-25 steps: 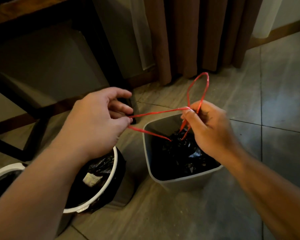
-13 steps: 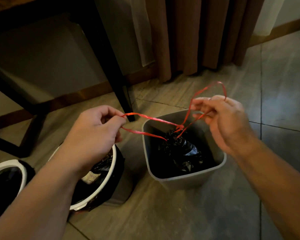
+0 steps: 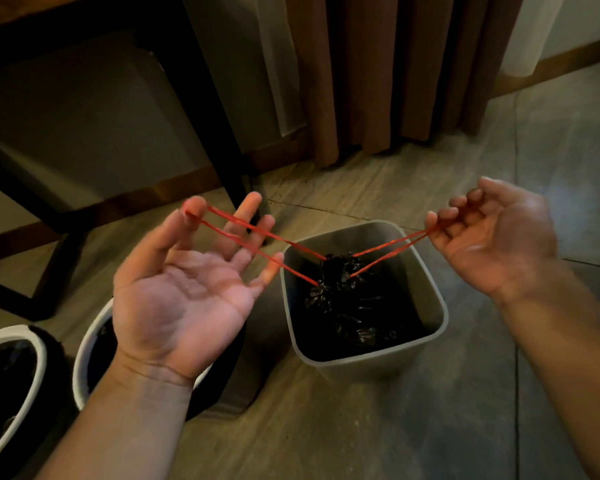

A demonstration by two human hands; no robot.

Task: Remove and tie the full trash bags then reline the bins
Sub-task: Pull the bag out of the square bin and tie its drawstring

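Head cam, so you're looking down at both my hands over the bins. What changed in the last second: I was pinching the red drawstring (image 3: pixel 392 242) with my knuckles up and a loose loop sticking up on the right. Now both palms are turned up and the hands have moved well apart. Both loops are pulled out into straight, tight lines.

My left hand (image 3: pixel 184 296) is spread, fingers mostly straight, with its loop hooked over what looks like my thumb and running across my fingers. My right hand (image 3: pixel 492 244) has its fingers curled, and the other loop is caught in that curl near the fingertips.

Both loops run down to the black trash bag (image 3: pixel 347 299). It's still sitting in the grey square bin (image 3: pixel 440 306), between my hands and a bit farther out. The bag's neck is bunched to a point where the strings meet, so I'd say the mouth is cinched. I can't see a knot, so tying probably comes next, then lifting the bag out.

The white-rimmed round bin (image 3: pixel 84 341) under my left wrist and another one (image 3: pixel 21 332) at the far left still have their black liners in. Plenty left to do, I reckon.
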